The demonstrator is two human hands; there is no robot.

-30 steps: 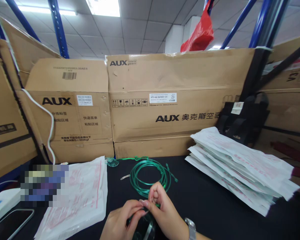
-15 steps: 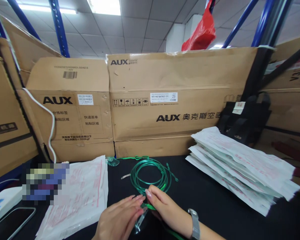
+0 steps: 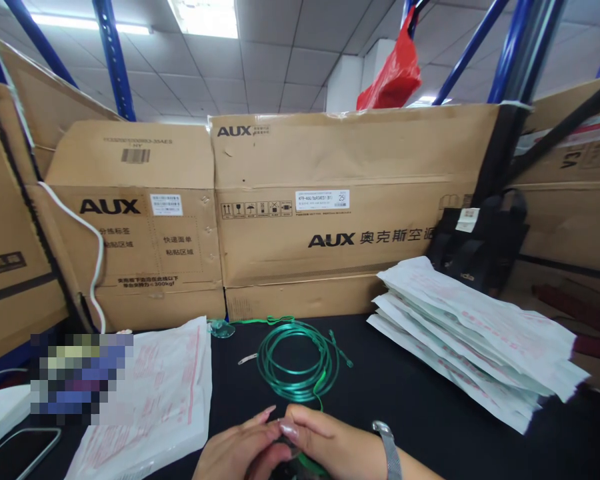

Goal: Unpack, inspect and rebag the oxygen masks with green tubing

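Observation:
My left hand (image 3: 245, 447) and my right hand (image 3: 330, 437), a watch on its wrist, meet at the front of the black table. Their fingertips are pinched together. Under the right hand shows a green elastic strap (image 3: 313, 465), which that hand grips. A bit of clear plastic glints between the hands; what the left fingers hold is mostly hidden. Just beyond lies a coil of green tubing (image 3: 265, 380), with a connector end (image 3: 349, 363) at its right. A thin green band runs from the coil toward the right hand. A small flat metal-looking strip (image 3: 247, 359) lies left of the coil.
A white printed packet (image 3: 175, 380) lies at left, beside a blurred-out item (image 3: 80, 380) and a phone (image 3: 20, 453). Stacked white packets (image 3: 475, 327) are at right, before a black bag (image 3: 480, 247). Cardboard boxes (image 3: 370, 153) wall the back. A clear green-tinted piece (image 3: 222, 329) lies near them.
Both hands have drawn closer to me, away from the coil, and their fingertips have come together. The clear piece that hung below the left hand is now mostly hidden. The view has shifted slightly.

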